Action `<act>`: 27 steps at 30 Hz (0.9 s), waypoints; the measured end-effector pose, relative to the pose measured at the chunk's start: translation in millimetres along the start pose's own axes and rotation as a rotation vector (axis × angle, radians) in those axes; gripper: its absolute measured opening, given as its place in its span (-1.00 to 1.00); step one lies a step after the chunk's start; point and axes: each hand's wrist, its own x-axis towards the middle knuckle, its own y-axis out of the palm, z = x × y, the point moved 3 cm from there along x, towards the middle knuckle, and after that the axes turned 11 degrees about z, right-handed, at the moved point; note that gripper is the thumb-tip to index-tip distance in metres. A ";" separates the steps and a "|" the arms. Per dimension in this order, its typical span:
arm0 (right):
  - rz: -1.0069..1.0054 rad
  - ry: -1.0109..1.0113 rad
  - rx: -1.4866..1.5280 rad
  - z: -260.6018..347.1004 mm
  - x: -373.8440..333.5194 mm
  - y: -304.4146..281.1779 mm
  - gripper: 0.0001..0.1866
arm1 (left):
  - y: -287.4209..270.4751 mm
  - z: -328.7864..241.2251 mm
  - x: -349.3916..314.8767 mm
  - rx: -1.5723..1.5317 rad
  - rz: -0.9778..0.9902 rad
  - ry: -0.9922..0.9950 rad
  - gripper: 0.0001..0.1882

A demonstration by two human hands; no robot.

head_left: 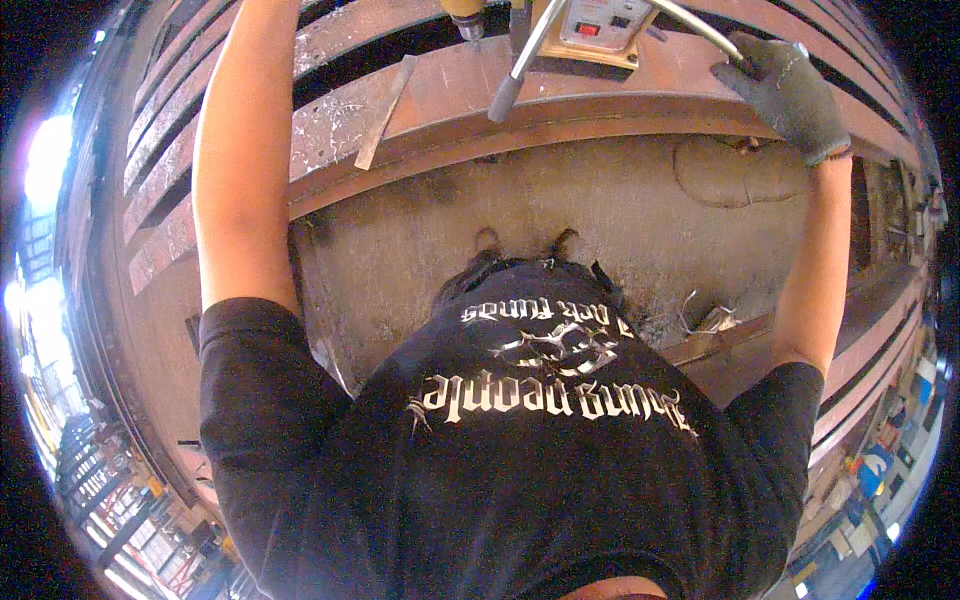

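My right hand (790, 95), in a grey glove, is closed around the outer end of a curved metal feed lever (700, 22) at the upper right. That lever belongs to a drill machine with a control box (598, 28) that carries a red switch. A second lever (507, 95) of the machine hangs down with a dark grip on its end. Left of the box, a yellowish drill body (463, 15) points down at the rusty steel beam (440, 95). My left arm (245, 150) reaches up past the top edge, so its hand is out of sight.
A flat metal strip (385, 115) lies on the beam, its near end jutting past the edge. More slatted steel beams (160, 130) run to the left and right. Below, on the grey floor (400, 210), lie a loop of wire (730, 200) and small scraps (715, 320).
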 end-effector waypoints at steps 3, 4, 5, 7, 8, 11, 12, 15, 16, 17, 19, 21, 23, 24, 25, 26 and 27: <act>-0.004 0.008 0.035 -0.5 -0.9 0.9 -0.55 | 7.6 9.8 2.0 0.144 0.033 0.039 -0.26; 0.000 0.012 0.066 -0.3 -0.8 -0.3 -0.55 | 9.3 17.0 2.1 0.178 0.018 0.055 -0.24; 0.020 0.101 0.095 0.4 -1.9 -3.9 -0.53 | 9.6 30.0 3.8 0.058 -0.004 0.223 -0.27; -0.032 0.019 0.061 2.1 -2.9 -5.4 -0.54 | 10.7 28.8 8.0 0.003 0.012 0.243 -0.28; -0.058 -0.023 0.043 3.2 -3.7 -5.7 -0.54 | 10.6 28.2 9.8 -0.023 0.019 0.252 -0.28; -0.067 -0.027 -0.004 1.8 -3.9 -6.2 -0.57 | 13.5 35.0 7.6 -0.126 0.000 0.220 -0.37; -0.048 -0.008 -0.011 2.6 -4.8 -5.1 -0.57 | 15.9 36.1 8.1 -0.337 -0.074 0.139 -0.41; -0.030 -0.015 0.057 4.0 1.8 9.0 -0.56 | 16.4 21.3 -10.3 -0.678 -0.339 -0.135 -0.51; -0.037 -0.001 0.124 -5.0 0.0 23.4 -0.55 | 17.5 2.3 -24.3 -0.643 -0.444 -0.198 -0.53; -0.030 0.070 0.182 -20.0 -9.6 35.6 -0.54 | 48.3 -11.9 -23.4 -0.660 -0.529 -0.233 -0.56; 0.004 0.117 0.170 -7.9 -7.8 26.6 -0.50 | 64.9 -68.3 -67.7 -0.299 -0.843 -0.443 -0.67; 0.011 0.138 0.201 -7.1 -7.0 21.8 -0.48 | 117.7 -117.7 -107.8 -0.390 -0.811 -0.441 -0.79; 0.071 0.170 0.190 -5.6 -4.1 17.7 -0.46 | 155.6 -178.7 -106.8 -0.450 -0.510 -0.367 -0.63; 0.107 0.176 0.181 -1.0 -2.0 14.9 -0.45 | 184.2 -192.1 -98.0 -0.649 -0.333 -0.448 -0.54; 0.120 0.195 0.222 0.5 -1.8 14.1 -0.44 | 212.3 -204.9 -88.9 -0.847 -0.148 -0.521 -0.45; 0.096 0.180 0.192 -0.4 -3.3 15.2 -0.43 | 233.1 -212.5 -77.9 -0.851 -0.056 -0.567 -0.48; 0.066 0.161 0.163 -1.1 -3.3 16.5 -0.43 | 250.0 -214.1 -64.6 -0.848 0.033 -0.612 -0.50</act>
